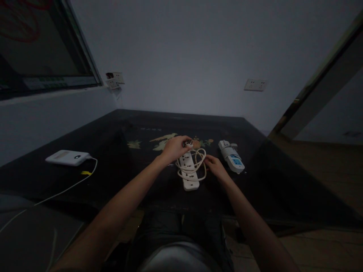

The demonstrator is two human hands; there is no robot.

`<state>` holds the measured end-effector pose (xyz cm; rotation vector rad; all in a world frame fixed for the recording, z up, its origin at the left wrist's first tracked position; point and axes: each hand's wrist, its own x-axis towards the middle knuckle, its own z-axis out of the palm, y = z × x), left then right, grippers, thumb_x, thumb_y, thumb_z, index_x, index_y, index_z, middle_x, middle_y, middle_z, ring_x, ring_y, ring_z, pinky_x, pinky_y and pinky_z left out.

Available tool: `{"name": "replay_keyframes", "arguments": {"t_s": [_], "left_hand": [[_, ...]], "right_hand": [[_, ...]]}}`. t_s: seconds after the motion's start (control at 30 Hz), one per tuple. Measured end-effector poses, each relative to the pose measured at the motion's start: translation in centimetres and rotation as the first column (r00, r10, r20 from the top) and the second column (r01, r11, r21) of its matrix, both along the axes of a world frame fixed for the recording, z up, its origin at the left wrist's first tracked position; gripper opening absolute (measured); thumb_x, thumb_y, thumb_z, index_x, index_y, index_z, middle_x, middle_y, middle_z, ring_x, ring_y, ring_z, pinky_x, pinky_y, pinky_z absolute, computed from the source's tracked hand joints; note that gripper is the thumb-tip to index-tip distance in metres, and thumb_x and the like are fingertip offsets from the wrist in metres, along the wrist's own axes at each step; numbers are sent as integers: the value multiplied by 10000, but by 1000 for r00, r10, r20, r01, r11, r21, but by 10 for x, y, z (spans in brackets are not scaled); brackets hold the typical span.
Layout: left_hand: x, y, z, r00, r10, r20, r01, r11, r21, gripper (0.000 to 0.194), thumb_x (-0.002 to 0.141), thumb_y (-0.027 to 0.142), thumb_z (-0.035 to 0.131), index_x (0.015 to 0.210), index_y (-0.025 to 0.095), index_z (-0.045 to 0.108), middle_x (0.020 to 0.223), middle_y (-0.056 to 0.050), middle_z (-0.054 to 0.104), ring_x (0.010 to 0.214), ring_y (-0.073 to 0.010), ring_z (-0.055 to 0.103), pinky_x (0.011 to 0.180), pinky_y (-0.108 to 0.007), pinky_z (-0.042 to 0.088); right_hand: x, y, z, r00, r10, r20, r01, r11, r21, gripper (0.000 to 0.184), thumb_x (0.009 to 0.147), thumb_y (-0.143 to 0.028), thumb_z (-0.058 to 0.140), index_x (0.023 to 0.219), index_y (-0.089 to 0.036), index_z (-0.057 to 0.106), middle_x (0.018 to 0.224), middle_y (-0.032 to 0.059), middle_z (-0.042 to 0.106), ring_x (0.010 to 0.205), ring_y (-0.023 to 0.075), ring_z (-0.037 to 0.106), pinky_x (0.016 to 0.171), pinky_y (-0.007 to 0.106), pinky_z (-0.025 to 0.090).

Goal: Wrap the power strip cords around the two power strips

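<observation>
A white power strip [190, 184] lies lengthwise on the dark table in front of me, its pale cord [202, 177] looped loosely over it. At the strip's far end, my left hand [176, 146] is closed on the cord's plug [188, 144], holding it by thumb and fingers. My right hand [214, 165] is at the right side of the loops, its fingers pinched on the cord. To the right rests a second power strip [236, 163], white with blue sockets, its own cord wrapped tightly around it.
A white power bank [68, 157] with a cable [65, 189] sits on the table's left, near a yellow tag [86, 173]. Wall sockets [255, 85] are behind the table [136, 121]. A window [48, 45] is at upper left.
</observation>
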<state>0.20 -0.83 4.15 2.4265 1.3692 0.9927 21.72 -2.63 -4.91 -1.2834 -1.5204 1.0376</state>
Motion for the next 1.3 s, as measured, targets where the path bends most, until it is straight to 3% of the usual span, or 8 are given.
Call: {"name": "replay_keyframes", "arguments": {"t_s": [0.2, 0.37, 0.73, 0.83, 1.03, 1.3], "left_hand": [[12, 8, -22, 999, -50, 15, 51, 992, -111, 336, 743, 311, 676, 1070, 236, 699, 856, -49, 709, 760, -217, 635, 707, -300, 458], [27, 8, -32, 995, -32, -90, 16, 985, -171, 358, 769, 366, 653, 1084, 200, 696, 888, -79, 726, 805, -245, 653, 734, -324, 463], [32, 10, -44, 992, -71, -102, 53, 984, -169, 287, 744, 357, 687, 995, 222, 721, 1013, -91, 719, 1017, -317, 593, 915, -433, 393], [32, 17, -43, 991, -118, -69, 103, 977, -189, 237, 744, 343, 689, 937, 212, 728, 982, -84, 720, 985, -299, 608, 890, -401, 420], [40, 30, -42, 979, -204, 19, 203, 960, -193, 304, 943, 278, 382, 1079, 178, 635, 1083, -76, 682, 969, -197, 622, 849, -295, 452], [62, 44, -49, 955, -291, -48, 270, 928, -257, 393, 928, 450, 398, 889, 157, 657, 877, -79, 685, 831, -214, 624, 789, -306, 446]], "right_hand": [[0, 0, 2, 999, 37, 8, -38, 998, 40, 280, 706, -169, 555, 958, -151, 676, 780, 30, 706, 684, 156, 638, 687, 278, 520], [-1, 2, -2, 999, 48, -4, -48, 997, 60, 262, 693, -148, 570, 933, -146, 674, 884, 61, 724, 817, 182, 673, 798, 313, 518], [2, 5, -3, 996, 15, 87, -25, 992, 124, 318, 689, -72, 496, 916, -168, 697, 975, 52, 727, 947, 191, 650, 934, 351, 459], [2, 3, 1, 992, 21, 127, -38, 990, 135, 322, 720, -95, 484, 944, -168, 703, 978, 50, 729, 938, 191, 650, 917, 340, 468], [1, -4, 4, 975, -23, 220, -12, 988, 155, 308, 729, -136, 564, 997, -192, 705, 966, 53, 738, 915, 230, 663, 856, 358, 493], [7, -6, 8, 934, -121, 336, 62, 982, 181, 224, 758, -215, 641, 959, -252, 735, 989, 67, 738, 978, 279, 656, 840, 348, 478]]}}
